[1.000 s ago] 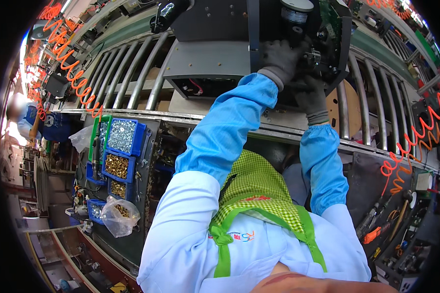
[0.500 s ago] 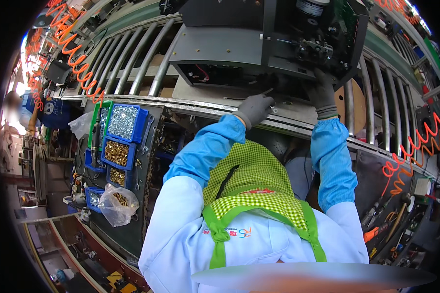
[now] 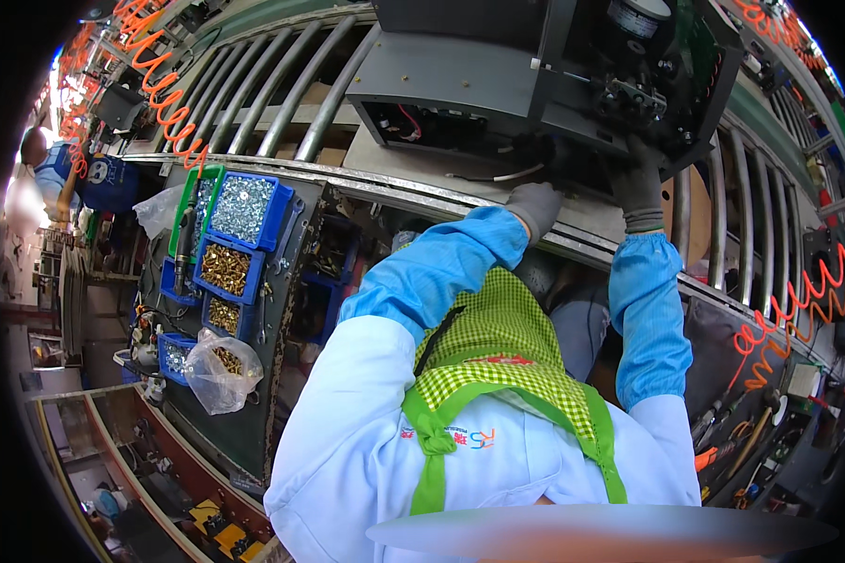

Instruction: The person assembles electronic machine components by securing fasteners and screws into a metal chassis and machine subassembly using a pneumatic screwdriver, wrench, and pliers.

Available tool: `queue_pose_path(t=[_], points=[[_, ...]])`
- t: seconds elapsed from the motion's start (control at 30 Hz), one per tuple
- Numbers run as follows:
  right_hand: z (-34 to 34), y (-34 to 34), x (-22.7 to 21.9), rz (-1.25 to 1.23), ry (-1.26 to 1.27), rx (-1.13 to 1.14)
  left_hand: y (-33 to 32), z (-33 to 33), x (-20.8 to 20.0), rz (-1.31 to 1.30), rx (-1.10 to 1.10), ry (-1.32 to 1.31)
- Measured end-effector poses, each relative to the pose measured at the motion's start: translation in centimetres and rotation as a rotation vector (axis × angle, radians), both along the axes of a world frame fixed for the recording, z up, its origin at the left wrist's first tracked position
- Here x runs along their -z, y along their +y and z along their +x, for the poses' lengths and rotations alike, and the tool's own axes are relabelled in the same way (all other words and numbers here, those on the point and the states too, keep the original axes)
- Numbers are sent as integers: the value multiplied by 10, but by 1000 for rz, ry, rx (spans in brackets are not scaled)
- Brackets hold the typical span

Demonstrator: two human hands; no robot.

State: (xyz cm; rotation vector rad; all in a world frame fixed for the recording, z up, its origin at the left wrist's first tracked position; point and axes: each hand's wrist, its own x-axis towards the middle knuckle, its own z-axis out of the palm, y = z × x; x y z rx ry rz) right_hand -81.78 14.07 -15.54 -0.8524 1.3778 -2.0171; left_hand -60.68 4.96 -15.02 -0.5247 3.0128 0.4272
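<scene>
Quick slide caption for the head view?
Gloved left hand and right hand near a grey machine on a roller conveyor.

Markings, by carrier:
1. Shirt (image 3: 347,460): chest logo (image 3: 483,438) in orange and blue, red characters (image 3: 458,435) next to it, a tiny line of print beneath. Set just beside the knot of the green strap (image 3: 434,432).
2. Checked apron (image 3: 535,328): red print (image 3: 510,359) against the green upper trim; partly lost in a fold, illegible.
3. Machine (image 3: 441,70), toward its upper right corner: whitish label (image 3: 635,19) around a dark cylinder (image 3: 627,43); dark lines of print, too small to read.
4. Dark blue item (image 3: 110,192) beyond the workbench's left edge (image 3: 145,272): pale lettering, blurred.
</scene>
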Motion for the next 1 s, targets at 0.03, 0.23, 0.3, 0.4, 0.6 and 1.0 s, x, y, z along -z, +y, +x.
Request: queue_pose_path(t=[0.03,0.23,0.3,0.4,0.6,1.0], points=[[17,-6,-18,-83,-325,-69,-5,0,2,-1,-23,-31],[27,0,-32,-196,-635,-132,-1,-3,-23,-43,107,-130],[22,2,-25,-217,-645,-120,10,7,-41,35,123,-62],[14,-5,-10,-208,-677,-95,6,1,-89,201,157,275],[14,-7,12,222,667,219,-11,-27,-159,101,173,855],[2,0,15,318,959,241,-11,-96,-123,-680,179,1037]])
